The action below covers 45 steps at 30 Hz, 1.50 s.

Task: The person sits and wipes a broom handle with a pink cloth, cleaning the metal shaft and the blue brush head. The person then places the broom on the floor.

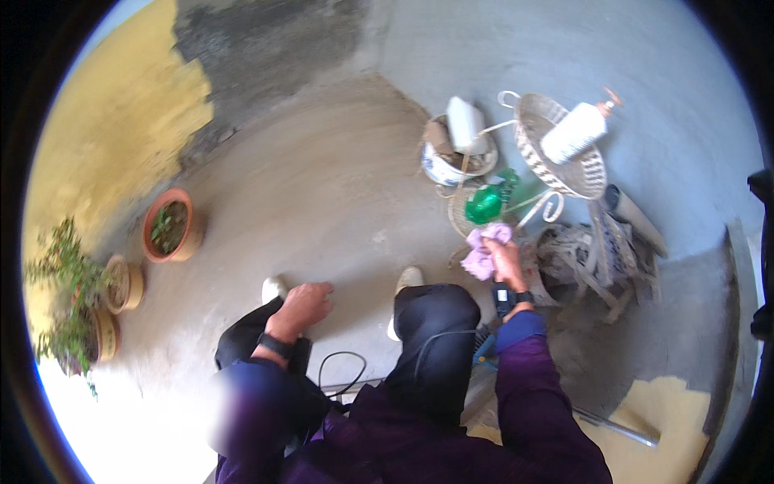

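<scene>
My right hand (507, 260) is closed on a crumpled pink cloth (479, 259), held out beside a white metal stand. Just beyond the cloth, a green translucent plastic object (484, 204) rests in a lower woven basket (458, 213). The stand's upper white woven basket (527, 142) bears a white pump bottle (574, 134). Behind it, a blue-and-white pot (444, 172) contains a white container (465, 126) and a brown item. My left hand (305, 307) hovers over my left knee, holding nothing visible, its fingers loosely bent.
Potted plants (172, 227) line the yellow wall on the left. To the right, a container packed with crumpled grey plastic (565, 257) stands by a leaning roll (635, 221). A metal tube (623, 426) lies at the lower right. A black cable loops near my knees.
</scene>
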Each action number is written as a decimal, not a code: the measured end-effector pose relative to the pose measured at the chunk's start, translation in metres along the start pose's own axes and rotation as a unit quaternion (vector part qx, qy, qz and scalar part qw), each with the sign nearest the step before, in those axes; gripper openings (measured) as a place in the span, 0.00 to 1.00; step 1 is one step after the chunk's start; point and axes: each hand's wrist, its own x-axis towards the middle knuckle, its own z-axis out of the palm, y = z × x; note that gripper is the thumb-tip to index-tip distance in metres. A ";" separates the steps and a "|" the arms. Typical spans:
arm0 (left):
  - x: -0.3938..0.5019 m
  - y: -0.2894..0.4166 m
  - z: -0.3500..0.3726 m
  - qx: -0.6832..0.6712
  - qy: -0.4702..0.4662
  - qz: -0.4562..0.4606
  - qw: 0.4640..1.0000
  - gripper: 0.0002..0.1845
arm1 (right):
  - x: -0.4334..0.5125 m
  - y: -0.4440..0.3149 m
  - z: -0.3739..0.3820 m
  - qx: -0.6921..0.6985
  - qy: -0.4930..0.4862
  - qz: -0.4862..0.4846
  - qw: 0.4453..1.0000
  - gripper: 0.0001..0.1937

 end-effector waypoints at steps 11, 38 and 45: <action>0.009 0.021 -0.019 -0.222 0.187 0.014 0.957 0.29 | -0.098 -0.125 0.145 -0.140 -0.361 -0.111 0.915 0.15; -0.004 0.035 -0.044 -0.401 -0.010 0.006 0.916 0.49 | -0.139 -0.033 0.241 -0.039 -0.352 -0.067 0.933 0.15; 0.005 0.031 -0.025 -0.355 0.055 -0.046 0.932 0.36 | -0.150 -0.024 0.245 -0.056 -0.378 -0.100 0.919 0.21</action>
